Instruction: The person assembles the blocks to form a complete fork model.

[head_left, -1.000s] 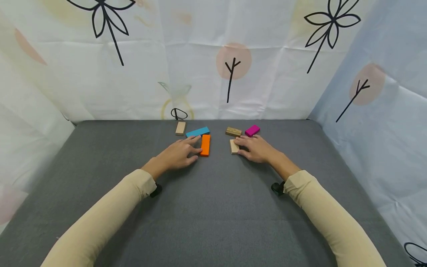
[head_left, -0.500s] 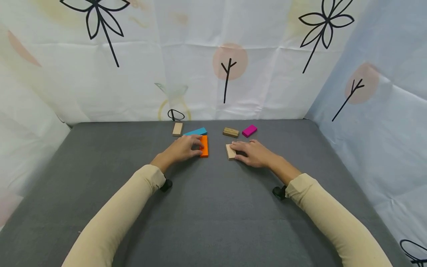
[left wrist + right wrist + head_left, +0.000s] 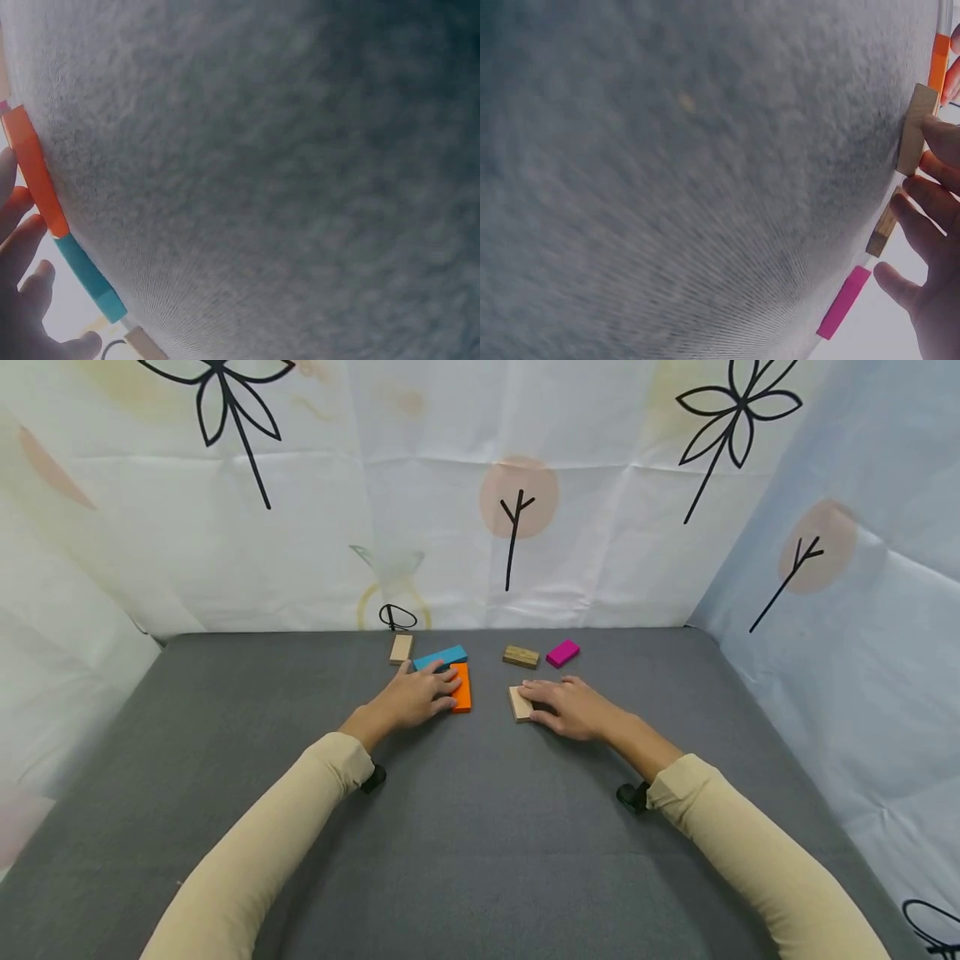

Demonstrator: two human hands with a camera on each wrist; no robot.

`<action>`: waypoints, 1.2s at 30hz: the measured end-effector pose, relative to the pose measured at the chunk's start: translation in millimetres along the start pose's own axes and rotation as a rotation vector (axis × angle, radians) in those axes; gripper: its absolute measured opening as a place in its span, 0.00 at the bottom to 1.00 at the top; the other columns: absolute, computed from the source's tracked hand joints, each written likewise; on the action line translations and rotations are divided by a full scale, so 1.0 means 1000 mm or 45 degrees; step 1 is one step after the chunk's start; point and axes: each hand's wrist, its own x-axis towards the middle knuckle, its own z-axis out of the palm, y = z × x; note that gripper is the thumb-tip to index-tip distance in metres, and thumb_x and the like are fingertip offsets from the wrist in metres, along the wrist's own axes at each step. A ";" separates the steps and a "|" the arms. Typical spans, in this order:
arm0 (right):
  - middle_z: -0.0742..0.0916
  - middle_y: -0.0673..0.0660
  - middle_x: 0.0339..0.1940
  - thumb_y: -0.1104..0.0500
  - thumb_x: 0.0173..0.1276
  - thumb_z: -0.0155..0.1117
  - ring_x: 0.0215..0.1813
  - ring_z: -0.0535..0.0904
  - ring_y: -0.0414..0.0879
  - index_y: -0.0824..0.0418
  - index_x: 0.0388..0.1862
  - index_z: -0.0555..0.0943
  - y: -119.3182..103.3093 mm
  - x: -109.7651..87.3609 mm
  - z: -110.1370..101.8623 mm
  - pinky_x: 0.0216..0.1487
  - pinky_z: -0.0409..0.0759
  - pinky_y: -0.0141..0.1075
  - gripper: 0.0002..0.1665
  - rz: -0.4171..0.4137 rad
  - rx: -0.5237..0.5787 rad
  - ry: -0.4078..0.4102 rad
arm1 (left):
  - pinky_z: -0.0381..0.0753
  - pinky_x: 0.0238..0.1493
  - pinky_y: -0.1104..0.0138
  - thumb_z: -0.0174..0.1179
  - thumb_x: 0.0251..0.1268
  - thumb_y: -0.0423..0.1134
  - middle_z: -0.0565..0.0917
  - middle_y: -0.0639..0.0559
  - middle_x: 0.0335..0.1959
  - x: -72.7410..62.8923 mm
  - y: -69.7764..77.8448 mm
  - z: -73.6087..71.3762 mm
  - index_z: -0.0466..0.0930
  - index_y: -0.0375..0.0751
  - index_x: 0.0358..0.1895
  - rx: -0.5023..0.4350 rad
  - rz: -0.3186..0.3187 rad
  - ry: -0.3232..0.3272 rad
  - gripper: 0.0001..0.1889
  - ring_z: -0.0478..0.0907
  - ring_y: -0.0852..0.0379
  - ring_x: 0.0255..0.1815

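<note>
Fingertips of my left hand [image 3: 408, 697] rest on the orange block [image 3: 464, 689], the thumb at its near left side and the other fingers spread. In the left wrist view these fingers [image 3: 22, 244] look fairly straight against the block. A blue block [image 3: 450, 655] lies just behind it. To the right, my right hand [image 3: 573, 706] holds a pale wooden block [image 3: 519, 706], thumb at its near corner and index finger over its far end. The right wrist view shows the thumb [image 3: 941, 139] against that block's face; how far the fingers wrap behind is hidden.
Behind the hands lie a pale wooden block [image 3: 401, 649] at left, a brown wood-grain block [image 3: 521, 657] and a magenta block [image 3: 563, 652] at right. The grey tabletop [image 3: 480, 827] ends at a white printed cloth [image 3: 600, 552] at the back.
My right hand has drawn the pale block a little nearer, away from the brown one. My left fingers curled over the orange block, then spread again with tips on it.
</note>
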 end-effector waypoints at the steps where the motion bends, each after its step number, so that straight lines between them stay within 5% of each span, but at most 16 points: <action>1: 0.73 0.63 0.72 0.53 0.77 0.58 0.73 0.69 0.57 0.63 0.73 0.70 -0.001 -0.001 0.000 0.70 0.59 0.63 0.30 -0.002 -0.002 0.000 | 0.42 0.72 0.33 0.52 0.77 0.50 0.63 0.47 0.76 0.000 0.001 0.001 0.66 0.45 0.74 0.001 -0.001 -0.002 0.27 0.50 0.44 0.80; 23: 0.78 0.58 0.69 0.50 0.75 0.61 0.69 0.74 0.50 0.61 0.70 0.74 -0.033 -0.006 0.011 0.67 0.68 0.55 0.30 -0.173 -0.048 0.034 | 0.60 0.70 0.42 0.51 0.78 0.51 0.63 0.46 0.76 0.001 0.006 0.004 0.65 0.44 0.74 0.016 0.009 -0.018 0.28 0.53 0.43 0.79; 36: 0.81 0.59 0.65 0.50 0.72 0.64 0.66 0.77 0.52 0.62 0.66 0.78 -0.048 -0.006 0.016 0.64 0.72 0.55 0.28 -0.321 -0.136 0.118 | 0.63 0.69 0.41 0.51 0.78 0.51 0.65 0.47 0.75 0.004 0.017 0.007 0.66 0.45 0.74 0.042 0.009 -0.001 0.27 0.56 0.45 0.78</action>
